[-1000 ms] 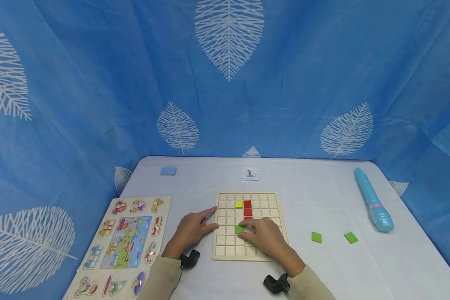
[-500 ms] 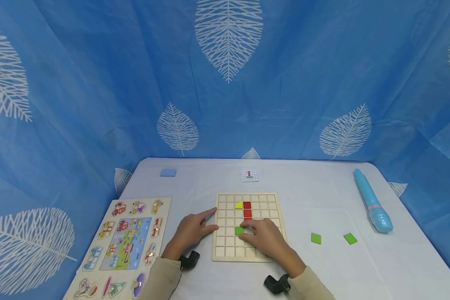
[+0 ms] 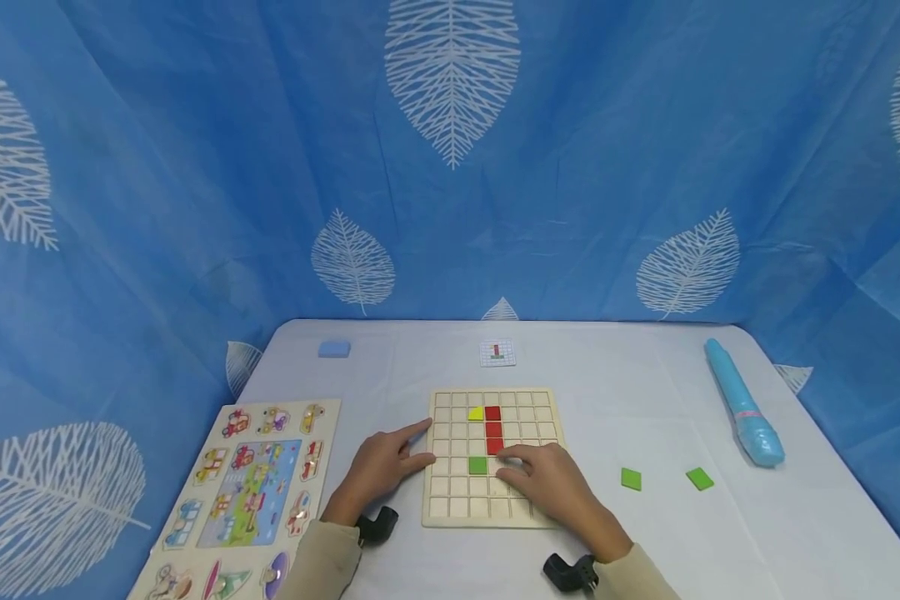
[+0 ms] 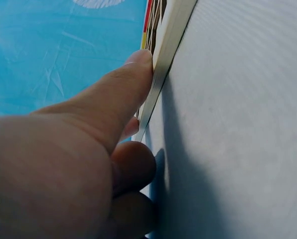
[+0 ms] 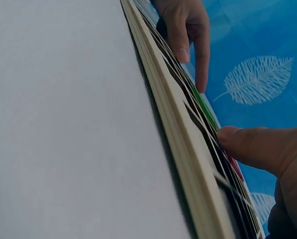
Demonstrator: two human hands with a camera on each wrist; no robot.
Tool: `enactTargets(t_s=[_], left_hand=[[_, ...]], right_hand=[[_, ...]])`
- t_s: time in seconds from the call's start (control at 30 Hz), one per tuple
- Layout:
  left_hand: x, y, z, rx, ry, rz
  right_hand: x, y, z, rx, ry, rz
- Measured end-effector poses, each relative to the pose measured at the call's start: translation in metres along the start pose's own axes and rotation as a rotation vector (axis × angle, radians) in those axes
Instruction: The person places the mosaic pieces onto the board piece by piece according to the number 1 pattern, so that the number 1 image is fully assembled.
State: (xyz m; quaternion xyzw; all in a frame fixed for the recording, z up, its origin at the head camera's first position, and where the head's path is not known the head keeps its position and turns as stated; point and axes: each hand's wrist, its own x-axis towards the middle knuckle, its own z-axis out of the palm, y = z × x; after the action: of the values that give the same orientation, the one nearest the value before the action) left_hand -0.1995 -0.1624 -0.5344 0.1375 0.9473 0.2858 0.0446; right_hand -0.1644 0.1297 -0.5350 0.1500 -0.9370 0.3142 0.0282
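Observation:
A wooden grid board (image 3: 438,508) lies mid-table. In its cells are a yellow corner-cut tile (image 3: 476,413), a column of red tiles (image 3: 493,430) and a green square tile (image 3: 477,466). My left hand (image 3: 382,467) touches the board's left edge with thumb and index finger spread; up close in the left wrist view its thumb (image 4: 133,74) rests against the rim (image 4: 163,50). Just right of the green tile, my right hand (image 3: 543,479) is low over the board, thumb and index finger apart and nothing between them. The right wrist view shows a fingertip (image 5: 228,135) right at the grid.
Two loose green tiles (image 3: 631,478) lie right of the board. Behind it is a small pattern card (image 3: 498,352), with a blue block (image 3: 334,349) farther left. A vehicle puzzle board (image 3: 322,425) occupies the left side; a light-blue wrapped object (image 3: 742,400) lies far right.
My right hand has let go of the green tile and moved slightly right, leaving the tile fully visible in its cell. The left hand stays at the board's edge.

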Motion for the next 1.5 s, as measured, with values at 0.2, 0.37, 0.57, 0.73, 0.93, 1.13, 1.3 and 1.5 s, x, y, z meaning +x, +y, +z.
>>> enactTargets(t_s=[0.2,0.37,0.57,0.73,0.93,1.13,1.3,1.5], left_hand=[[0.001,0.000,0.001,0.005,0.018,0.027],[0.000,0.000,0.000,0.005,0.017,0.031],[-0.001,-0.001,0.000,0.008,0.015,0.028],[-0.001,-0.001,-0.002,0.004,0.013,0.024],[-0.001,-0.002,-0.001,0.009,0.011,0.035],[0.001,-0.001,0.000,0.011,0.016,0.042],[0.002,0.000,-0.001,0.008,0.020,0.041],[0.000,-0.003,0.003,-0.010,0.000,0.015]], right_hand=[[-0.010,0.016,-0.014,-0.023,0.045,0.043],[-0.025,0.027,-0.023,-0.043,0.051,0.057],[-0.040,0.034,-0.030,-0.069,0.058,0.104],[-0.051,0.042,-0.036,-0.105,0.131,0.176],[-0.064,0.060,-0.043,-0.133,0.257,0.225],[-0.083,0.071,-0.048,-0.120,0.355,0.209],[-0.094,0.078,-0.054,-0.121,0.427,0.208],[-0.100,0.084,-0.059,-0.122,0.383,0.307]])
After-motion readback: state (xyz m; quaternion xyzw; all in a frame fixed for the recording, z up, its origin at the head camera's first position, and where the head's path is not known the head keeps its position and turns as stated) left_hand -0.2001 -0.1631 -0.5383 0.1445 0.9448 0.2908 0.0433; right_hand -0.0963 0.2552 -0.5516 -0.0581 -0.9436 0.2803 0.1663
